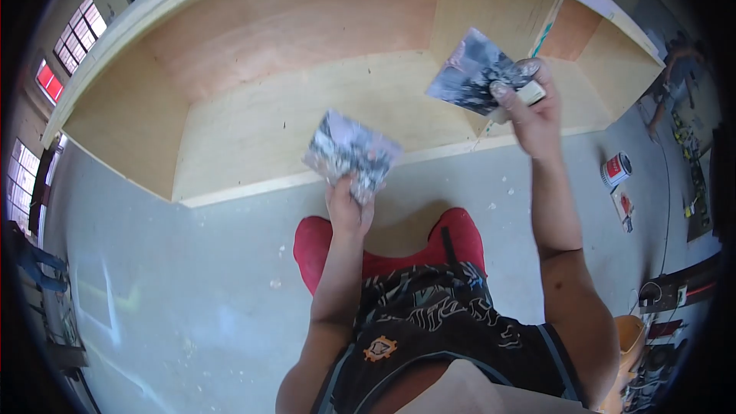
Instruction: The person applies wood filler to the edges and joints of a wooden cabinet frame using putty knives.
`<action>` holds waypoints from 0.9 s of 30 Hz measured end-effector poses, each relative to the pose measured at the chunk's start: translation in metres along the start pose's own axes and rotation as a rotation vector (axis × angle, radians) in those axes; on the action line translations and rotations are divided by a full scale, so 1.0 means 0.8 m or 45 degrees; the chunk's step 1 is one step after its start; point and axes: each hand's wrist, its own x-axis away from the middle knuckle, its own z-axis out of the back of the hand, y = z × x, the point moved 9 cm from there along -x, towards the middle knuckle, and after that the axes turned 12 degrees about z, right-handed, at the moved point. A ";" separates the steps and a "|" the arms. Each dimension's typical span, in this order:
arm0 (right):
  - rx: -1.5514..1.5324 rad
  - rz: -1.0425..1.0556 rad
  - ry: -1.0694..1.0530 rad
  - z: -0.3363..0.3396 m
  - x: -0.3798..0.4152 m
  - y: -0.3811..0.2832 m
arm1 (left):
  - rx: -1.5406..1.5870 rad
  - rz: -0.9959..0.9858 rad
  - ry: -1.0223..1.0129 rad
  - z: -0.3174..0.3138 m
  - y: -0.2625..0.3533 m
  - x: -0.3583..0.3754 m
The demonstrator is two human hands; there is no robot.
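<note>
My left hand [352, 205] is closed on the lower edge of a flat, square-cornered plate [350, 152] smeared with grey and whitish material. Higher up and to the right, my right hand [529, 100] grips a similar smeared plate [474, 69] by its right corner, thumb on top, with a small pale handle-like piece [530, 92] showing between the fingers. The two plates are apart. Both are held over the front part of a long, open wooden cabinet [253, 123] with a divider toward its right end.
A can [616, 169] stands on the grey floor [230, 284] at the right, beside a small stained board [623, 208]. Another person [675, 69] is at the far right, and a person's legs [42, 264] show at the far left. An orange object [629, 341] is at lower right.
</note>
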 end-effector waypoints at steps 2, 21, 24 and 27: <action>-0.245 -0.099 0.101 -0.021 0.038 0.021 | -0.095 -0.138 0.000 -0.030 0.017 0.004; 0.537 0.188 -0.582 -0.031 0.073 0.026 | -0.709 -0.463 -0.104 -0.115 0.055 0.027; 0.821 0.495 -0.779 -0.057 0.055 -0.026 | -1.272 -0.524 -0.029 -0.139 0.044 0.026; 0.812 0.619 -0.818 -0.086 0.049 -0.041 | -1.399 -0.714 -0.064 -0.144 0.043 0.037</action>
